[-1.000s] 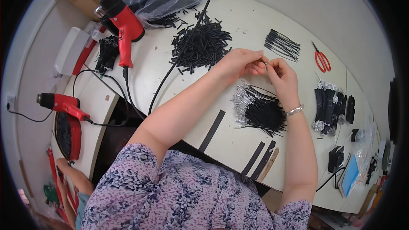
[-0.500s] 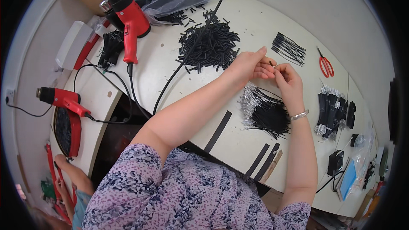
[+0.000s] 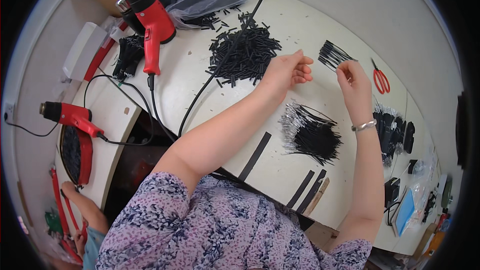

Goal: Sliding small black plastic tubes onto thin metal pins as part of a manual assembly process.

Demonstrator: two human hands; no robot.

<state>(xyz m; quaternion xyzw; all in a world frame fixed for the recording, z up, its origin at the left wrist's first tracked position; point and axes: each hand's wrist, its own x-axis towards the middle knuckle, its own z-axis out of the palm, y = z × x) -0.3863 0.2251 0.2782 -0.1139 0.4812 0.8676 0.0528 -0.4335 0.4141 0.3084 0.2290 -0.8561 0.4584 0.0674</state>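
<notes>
My left hand hovers right of a heap of short black tubes, its fingers curled inward; what they hold, if anything, is hidden. My right hand is at the near end of a row of thin black wires, thumb and forefinger pinched together. Whatever is in that pinch is too small to make out. Between my forearms lies a bundle of black wires with silvery ends.
Red-handled scissors and bundled wires lie to the right. Red heat guns stand at left, with a black cable crossing the table. Dark strips lie near the front edge. Another person's arm is at lower left.
My hands were together over the wire bundle, with a small dark piece at the fingertips. They have parted: the right moved right to the wire row, the left shifted slightly left.
</notes>
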